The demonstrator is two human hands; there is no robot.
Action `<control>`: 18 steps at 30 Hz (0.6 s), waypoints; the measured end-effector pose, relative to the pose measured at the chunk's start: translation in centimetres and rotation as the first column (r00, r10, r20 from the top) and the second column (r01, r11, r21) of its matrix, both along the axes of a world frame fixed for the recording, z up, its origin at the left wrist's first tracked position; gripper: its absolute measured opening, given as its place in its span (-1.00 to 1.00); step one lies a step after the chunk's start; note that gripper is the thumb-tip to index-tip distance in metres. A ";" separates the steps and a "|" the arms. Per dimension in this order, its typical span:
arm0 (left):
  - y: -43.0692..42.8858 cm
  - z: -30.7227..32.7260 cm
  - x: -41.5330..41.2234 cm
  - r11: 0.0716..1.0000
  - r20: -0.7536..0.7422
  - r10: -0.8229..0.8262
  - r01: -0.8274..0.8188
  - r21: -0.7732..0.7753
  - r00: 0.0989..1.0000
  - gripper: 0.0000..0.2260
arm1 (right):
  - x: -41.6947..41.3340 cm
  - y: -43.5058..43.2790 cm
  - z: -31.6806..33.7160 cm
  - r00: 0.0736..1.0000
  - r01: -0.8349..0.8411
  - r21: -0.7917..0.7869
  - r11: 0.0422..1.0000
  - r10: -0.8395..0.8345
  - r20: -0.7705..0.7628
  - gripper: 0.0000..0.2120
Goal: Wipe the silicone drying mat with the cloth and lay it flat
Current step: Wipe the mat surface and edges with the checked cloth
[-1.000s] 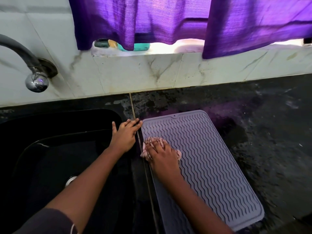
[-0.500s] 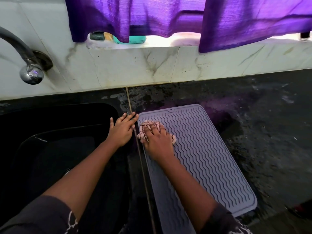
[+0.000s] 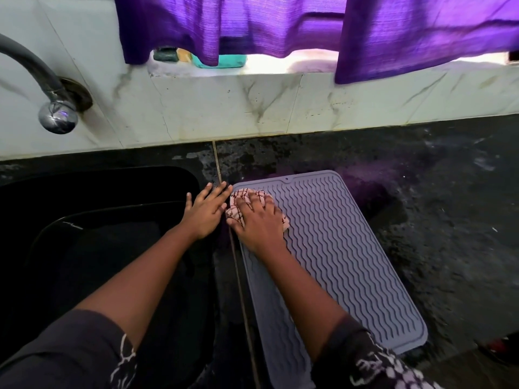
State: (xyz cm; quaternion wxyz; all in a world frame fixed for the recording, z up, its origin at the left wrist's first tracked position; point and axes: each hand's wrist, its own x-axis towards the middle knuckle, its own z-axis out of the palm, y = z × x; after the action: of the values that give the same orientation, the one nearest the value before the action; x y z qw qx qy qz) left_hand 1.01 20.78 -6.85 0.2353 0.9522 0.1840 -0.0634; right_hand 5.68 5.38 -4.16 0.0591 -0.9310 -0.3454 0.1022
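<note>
Head camera, looking down at a kitchen counter: a person's right hand (image 3: 259, 221) presses a bunched cloth (image 3: 239, 200), pale pink with dark red checks, onto the far left corner of a silicone drying mat (image 3: 337, 248). The fingers are spread and lie over the top of the cloth, the thumb out to the left at the mat's edge; cloth shows beyond the fingertips and at the right side of the palm.

The grey mat, ridged in wavy lines, lies flat on the dark, wet-looking countertop (image 3: 435, 214), just to the right of a black sink (image 3: 112, 175), its long side running away from the camera. Its near left part is hidden under the right forearm and a dark patterned sleeve (image 3: 373, 363).

The left hand (image 3: 204, 212) rests palm down on the narrow strip of counter between sink and mat, fingers straight and only slightly parted, holding nothing; its fingertips reach almost to the mat's far left corner, close beside the cloth.

Behind the counter rises a marbled white tile wall (image 3: 224, 108), with a curved metal faucet (image 3: 52, 108) at the left over the sink. Purple curtains (image 3: 252, 23) hang over a bright window ledge, where a teal object (image 3: 230, 60) sits half hidden behind the fabric.
</note>
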 end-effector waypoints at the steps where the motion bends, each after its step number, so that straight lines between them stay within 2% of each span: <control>1: 0.0 0.0 0.0 1.000 0.002 0.001 -0.001 0.004 1.000 -0.57 | -0.2 -0.1 -0.3 1.000 0.007 -0.005 1.000 -0.007 0.018 -0.41; 9: -0.1 -0.2 0.0 1.000 0.006 0.014 -0.014 -0.013 1.000 -0.57 | -6.7 -5.6 1.9 1.000 0.004 -0.054 0.999 -0.005 -0.024 -0.53; 12: -0.1 -0.1 0.1 1.000 0.000 0.011 -0.011 -0.009 1.000 -0.57 | -5.4 -5.2 2.7 0.999 0.033 0.062 0.998 -0.031 -0.032 -0.60; 15: -0.1 -0.1 0.1 1.000 0.003 0.014 -0.014 -0.011 1.000 -0.57 | -2.7 -2.8 1.7 0.998 0.041 0.115 0.993 -0.035 -0.053 -0.52; 18: -0.1 0.0 0.1 1.000 -0.002 0.014 -0.014 -0.004 1.000 -0.58 | -2.0 -1.7 0.1 1.000 0.009 0.024 1.000 -0.009 -0.015 -0.45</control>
State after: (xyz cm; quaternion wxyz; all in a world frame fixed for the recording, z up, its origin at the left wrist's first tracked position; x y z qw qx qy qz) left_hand 1.07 20.71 -6.85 0.2374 0.9504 0.1910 -0.0630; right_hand 3.66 3.64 -4.01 0.0734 -0.9310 -0.3421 0.1044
